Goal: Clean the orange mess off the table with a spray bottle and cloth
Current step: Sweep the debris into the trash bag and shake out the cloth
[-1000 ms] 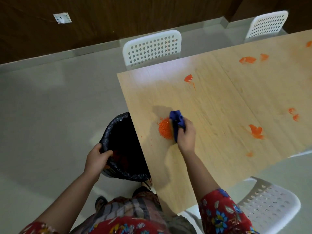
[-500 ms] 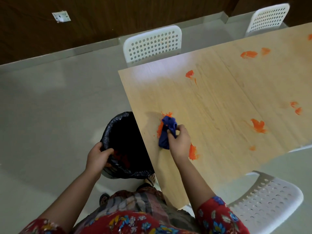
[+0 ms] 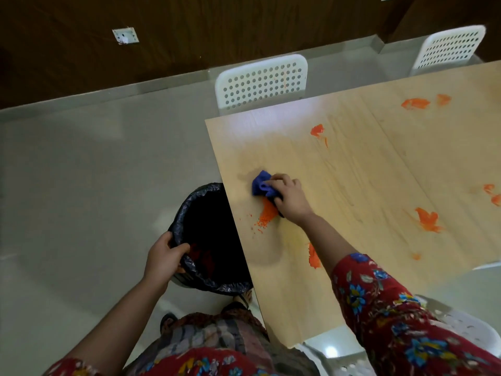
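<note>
Sweeping mid-frame, my right hand (image 3: 290, 198), fingers clenched on the blue cloth (image 3: 260, 183), now sits above the freshly smeared orange crumbs (image 3: 267, 214), still short of the bin (image 3: 230, 287) my left hand (image 3: 164, 257) grips.

- Indoor light, moderate and even. The source is probably overhead, judging by a small bright spot mirrored in the glossy floor (image 3: 95, 185) at the lower edge.
- A pale, washed-out sheen covers the far corner of the table (image 3: 284, 115).
- A soft-edged shadow lies on the tabletop near its left edge.
- The wall (image 3: 244, 28) is dim, and the inside of the bin (image 3: 211, 226) is plain black without detail.
- Wide-angle distortion splays the table's edges. The bottom corners are slightly soft.
</note>
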